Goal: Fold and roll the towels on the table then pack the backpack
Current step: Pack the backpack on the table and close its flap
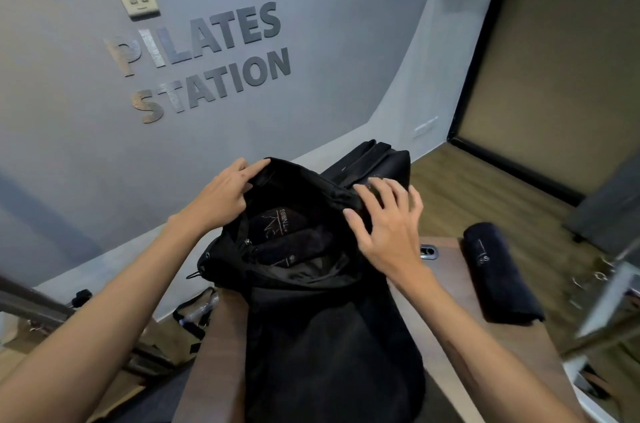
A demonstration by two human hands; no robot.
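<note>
A black backpack [329,346] stands on the wooden table [450,329] with its top open. Inside it lie dark rolled towels [287,239] with pale lettering. My left hand [221,194] grips the left rim of the opening. My right hand [388,222] hovers over the right rim with fingers spread, touching or just above the fabric. Another dark rolled towel [498,273] rests on the table to the right of the backpack.
A black chair back or case [374,159] stands behind the backpack. A metal cable grommet [428,252] sits in the table top. Straps and a bottle [197,315] lie on the floor at left. A grey wall with lettering is close ahead.
</note>
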